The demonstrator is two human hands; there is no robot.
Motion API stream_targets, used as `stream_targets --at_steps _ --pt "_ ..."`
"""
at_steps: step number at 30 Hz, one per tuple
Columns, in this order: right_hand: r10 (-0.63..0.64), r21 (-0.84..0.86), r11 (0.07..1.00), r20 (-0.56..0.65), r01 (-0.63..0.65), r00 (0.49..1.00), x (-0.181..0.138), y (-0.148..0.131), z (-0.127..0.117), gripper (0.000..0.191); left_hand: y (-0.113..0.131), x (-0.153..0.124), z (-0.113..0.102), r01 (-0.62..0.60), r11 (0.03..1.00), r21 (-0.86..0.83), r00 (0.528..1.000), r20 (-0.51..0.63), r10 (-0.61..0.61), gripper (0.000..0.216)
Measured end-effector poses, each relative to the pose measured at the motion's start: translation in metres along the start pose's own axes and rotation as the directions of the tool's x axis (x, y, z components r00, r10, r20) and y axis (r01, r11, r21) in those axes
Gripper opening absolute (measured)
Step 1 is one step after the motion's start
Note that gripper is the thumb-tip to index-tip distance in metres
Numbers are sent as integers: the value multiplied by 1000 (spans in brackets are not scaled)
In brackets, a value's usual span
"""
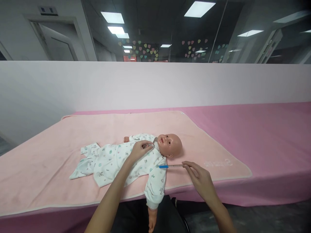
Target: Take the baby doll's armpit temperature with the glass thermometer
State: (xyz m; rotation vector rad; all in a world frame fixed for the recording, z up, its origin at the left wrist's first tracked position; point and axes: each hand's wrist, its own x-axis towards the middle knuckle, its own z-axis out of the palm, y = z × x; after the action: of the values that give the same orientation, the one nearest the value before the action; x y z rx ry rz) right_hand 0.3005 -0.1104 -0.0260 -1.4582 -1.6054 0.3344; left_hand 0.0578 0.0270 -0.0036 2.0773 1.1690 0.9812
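Observation:
A baby doll [170, 144] lies on its back, head to the right, dressed in a white printed outfit [109, 161]. My left hand [141, 149] is over its chest, thumb and fingers closed on the edge of the shirt's collar. Between the fingertips of my right hand [200, 179] is a thin clear stick with a blue end [163, 166], resembling a glass thermometer or a pen. It is held level, its blue end pointing left over the doll's near shoulder. The doll's near arm [152, 215] hangs past the table edge; its legs do not show at the trouser ends.
Under the doll spreads a peach blanket [60, 139] with a pale border, laid on a pink table cover [267, 139]. A white low wall [155, 84] stands behind, with dark glass above it. My lap is below the front edge.

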Motion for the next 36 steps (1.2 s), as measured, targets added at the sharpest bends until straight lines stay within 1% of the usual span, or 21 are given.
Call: stream_targets --at_steps 3,5,9,12,14,15,17,19,20,22,24,26,28,31,33,36 --pt "92 -90 991 -45 -96 995 -16 40 0 34 0 0 1 -6 1000 10 1000 -6 6 33" --pt "108 -153 981 -63 -116 992 -22 58 0 35 2 0 1 -6 1000 24 1000 17 6 34" --pt "46 -304 949 -117 -80 992 -23 78 3 36 5 0 0 -22 998 61 998 67 17 39" --pt "-24 -434 900 -144 -41 989 -19 80 10 34 5 0 0 -61 995 78 997 61 57 38" --pt "-61 -479 877 -182 -34 981 -19 72 17 33 4 0 0 -79 994 78 996 48 75 35" --pt "-73 -473 880 -210 -36 975 -18 65 21 32 3 0 0 -83 994 73 996 39 80 33" --pt "-85 -402 915 -235 -17 968 -17 45 32 30 1 0 1 -83 996 45 996 15 82 30" --pt "-105 -297 954 -181 47 978 -12 19 46 29 -2 0 1 -70 997 -15 997 -15 69 27" --pt "-133 -250 963 -130 98 982 -8 6 54 28 -3 0 1 -59 997 -57 998 -30 58 26" --pt "-200 -182 966 -67 185 978 6 -19 70 27 -6 0 1 -35 986 -164 998 -53 27 25" --pt "-246 -161 958 -44 237 968 25 -38 86 28 -9 1 0 -12 954 -301 997 -75 -11 26" --pt "-253 -184 952 -30 243 967 45 -51 102 28 -12 1 -2 19 895 -445 994 -89 -65 26" --pt "-231 -233 947 -18 220 973 61 -58 115 28 -14 1 -4 51 825 -563 987 -95 -126 26" --pt "-231 -260 941 -32 216 972 73 -59 129 29 -17 1 -8 92 746 -659 968 -115 -221 27" --pt "-250 -204 951 -76 231 965 73 -57 134 32 -18 1 -10 117 716 -688 956 -118 -270 28" --pt "-262 -57 965 -165 256 951 68 -54 136 35 -19 1 -12 141 681 -718 947 -103 -305 30"
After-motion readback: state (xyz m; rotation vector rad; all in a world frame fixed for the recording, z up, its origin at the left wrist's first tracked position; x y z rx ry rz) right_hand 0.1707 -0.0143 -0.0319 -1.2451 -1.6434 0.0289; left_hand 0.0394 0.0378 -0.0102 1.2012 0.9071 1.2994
